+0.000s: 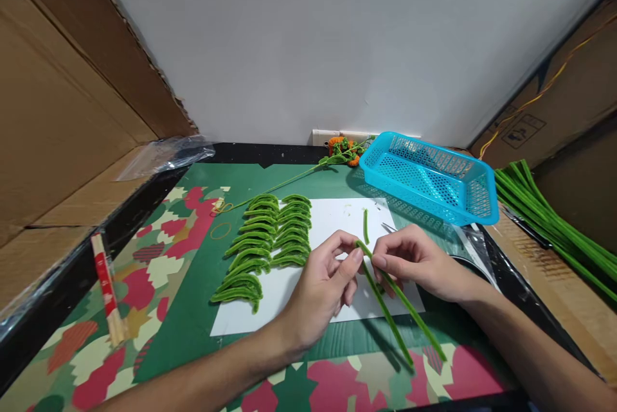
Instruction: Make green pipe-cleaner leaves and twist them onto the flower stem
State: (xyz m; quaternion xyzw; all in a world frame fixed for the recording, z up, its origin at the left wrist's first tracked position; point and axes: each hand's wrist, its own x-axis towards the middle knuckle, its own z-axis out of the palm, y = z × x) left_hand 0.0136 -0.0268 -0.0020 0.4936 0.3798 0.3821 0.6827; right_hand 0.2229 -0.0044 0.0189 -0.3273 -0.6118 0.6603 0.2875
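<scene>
My left hand (332, 277) pinches the upper end of a green pipe cleaner (414, 312), which is bent into two long legs pointing down to the right. Close beside it, my right hand (412, 261) pinches the same pipe cleaner just below the bend. Under both hands lies a white sheet of paper (332, 219). Two columns of bent green pipe-cleaner pieces (253, 238) are laid on the paper's left part. A short green pipe-cleaner piece (366, 225) rests on the paper beyond my hands. Part of a metal tool tip (388, 227) shows behind my right hand.
A blue plastic basket (429, 174) stands at the back right. Long green pipe cleaners (554, 225) and a black-handled pen or knife (527, 229) lie at the right. An orange flower with a green stem (340, 150) lies at the back. A red-wrapped stick bundle (107, 290) is at left.
</scene>
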